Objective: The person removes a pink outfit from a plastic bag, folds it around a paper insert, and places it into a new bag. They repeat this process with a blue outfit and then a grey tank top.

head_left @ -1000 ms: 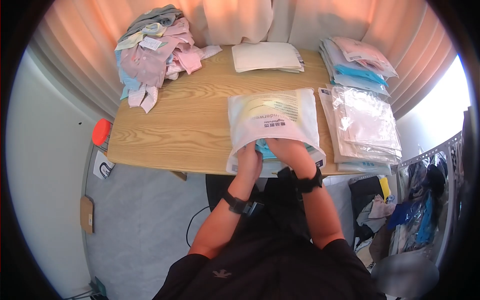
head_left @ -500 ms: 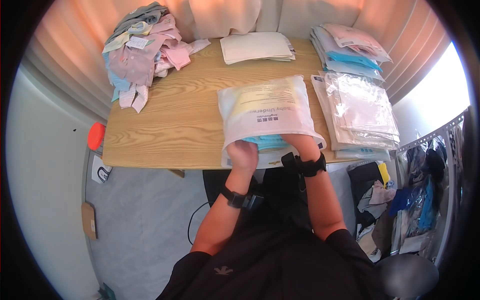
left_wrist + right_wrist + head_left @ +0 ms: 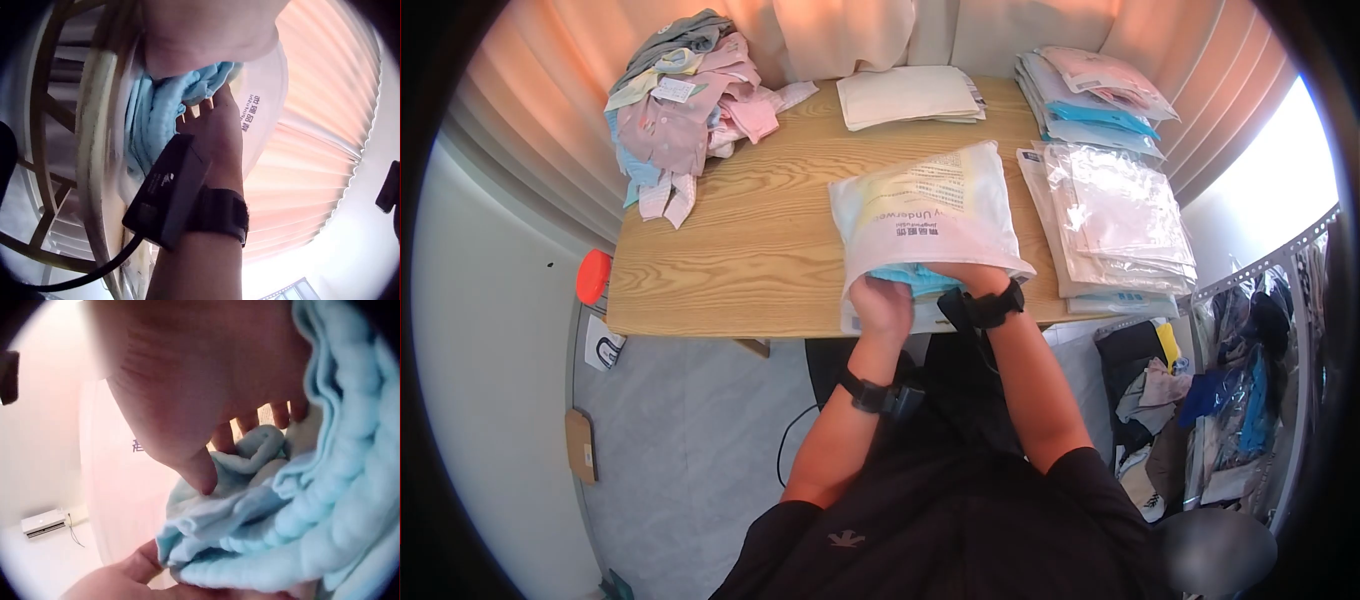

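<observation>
A white translucent bag [image 3: 920, 215] printed with lettering and "Underwear" lies at the table's front, its mouth toward the person. Inside it sits a folded light-blue ribbed garment [image 3: 275, 550], with something yellow showing through the bag. My left hand [image 3: 882, 303] is at the left of the mouth and grips the garment's edge, thumb on one side and fingers beneath. My right hand [image 3: 972, 275] reaches into the mouth from the right. In the right wrist view its fingers extend over the garment and the thumb touches the cloth; the head view hides these fingers behind the bag.
A heap of baby clothes [image 3: 685, 120] fills the back left of the wooden table [image 3: 720, 260]. White flat sheets [image 3: 908, 97] lie at the back. Clear bags [image 3: 1115, 215] and packed garments [image 3: 1100, 100] are stacked on the right. A rack with bagged clothes [image 3: 1250, 380] stands beyond.
The right hand first moved right within the bag's mouth, then back left. The left hand shows more outside the mouth than a second ago. The bag has turned slightly, and the head view has shifted.
</observation>
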Action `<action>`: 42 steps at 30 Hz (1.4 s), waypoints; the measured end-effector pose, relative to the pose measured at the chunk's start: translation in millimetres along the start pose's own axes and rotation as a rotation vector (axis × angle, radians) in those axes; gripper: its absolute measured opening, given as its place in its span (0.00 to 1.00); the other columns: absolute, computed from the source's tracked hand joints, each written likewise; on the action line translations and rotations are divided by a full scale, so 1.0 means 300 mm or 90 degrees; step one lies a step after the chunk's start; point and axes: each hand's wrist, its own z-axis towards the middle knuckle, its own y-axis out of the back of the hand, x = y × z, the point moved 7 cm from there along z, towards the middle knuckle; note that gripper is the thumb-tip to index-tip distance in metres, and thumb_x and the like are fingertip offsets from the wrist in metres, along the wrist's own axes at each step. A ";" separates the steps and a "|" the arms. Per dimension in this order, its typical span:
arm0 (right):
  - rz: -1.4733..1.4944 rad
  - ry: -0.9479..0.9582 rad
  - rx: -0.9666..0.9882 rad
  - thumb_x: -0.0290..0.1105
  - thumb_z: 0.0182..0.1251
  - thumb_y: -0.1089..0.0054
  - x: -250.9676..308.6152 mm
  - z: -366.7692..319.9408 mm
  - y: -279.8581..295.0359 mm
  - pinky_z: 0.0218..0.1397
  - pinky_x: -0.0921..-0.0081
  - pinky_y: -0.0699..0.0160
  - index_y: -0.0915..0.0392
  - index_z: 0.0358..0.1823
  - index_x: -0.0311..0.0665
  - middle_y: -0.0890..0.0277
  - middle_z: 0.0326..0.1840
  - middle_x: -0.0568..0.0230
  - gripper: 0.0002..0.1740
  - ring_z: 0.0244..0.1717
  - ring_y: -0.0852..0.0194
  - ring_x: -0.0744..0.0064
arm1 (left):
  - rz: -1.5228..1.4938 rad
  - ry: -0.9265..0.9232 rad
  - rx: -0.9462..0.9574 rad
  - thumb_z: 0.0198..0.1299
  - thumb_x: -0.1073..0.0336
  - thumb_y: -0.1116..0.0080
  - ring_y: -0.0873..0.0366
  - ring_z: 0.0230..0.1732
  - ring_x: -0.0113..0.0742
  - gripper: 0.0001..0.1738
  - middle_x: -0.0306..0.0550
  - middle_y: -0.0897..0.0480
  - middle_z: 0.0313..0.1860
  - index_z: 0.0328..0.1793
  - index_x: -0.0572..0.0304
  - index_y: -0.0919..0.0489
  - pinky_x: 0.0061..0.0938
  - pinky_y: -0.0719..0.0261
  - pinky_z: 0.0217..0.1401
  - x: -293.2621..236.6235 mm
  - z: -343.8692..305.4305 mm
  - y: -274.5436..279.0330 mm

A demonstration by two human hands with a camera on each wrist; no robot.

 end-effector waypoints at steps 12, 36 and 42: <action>-0.030 0.055 -0.036 0.39 0.65 0.39 0.045 0.137 -0.125 0.55 0.60 0.22 0.16 0.49 0.38 0.16 0.49 0.52 0.16 0.52 0.19 0.50 | 0.021 0.045 0.011 0.76 0.51 0.59 0.25 0.66 0.43 0.26 0.47 0.23 0.66 0.71 0.60 0.30 0.37 0.25 0.65 0.016 -0.001 0.017; 0.033 0.116 -0.029 0.39 0.67 0.39 0.027 0.155 -0.124 0.57 0.58 0.24 0.17 0.53 0.39 0.16 0.52 0.54 0.17 0.55 0.20 0.51 | 0.176 0.074 -0.115 0.74 0.63 0.44 0.24 0.63 0.34 0.21 0.42 0.21 0.63 0.70 0.57 0.29 0.33 0.26 0.64 0.032 -0.017 0.025; 0.035 0.144 -0.035 0.39 0.66 0.39 0.055 0.124 -0.146 0.58 0.58 0.24 0.17 0.53 0.39 0.17 0.52 0.54 0.17 0.55 0.20 0.51 | 0.078 0.082 -0.073 0.76 0.56 0.48 0.23 0.62 0.37 0.21 0.42 0.21 0.63 0.69 0.55 0.29 0.37 0.24 0.64 0.045 0.005 0.059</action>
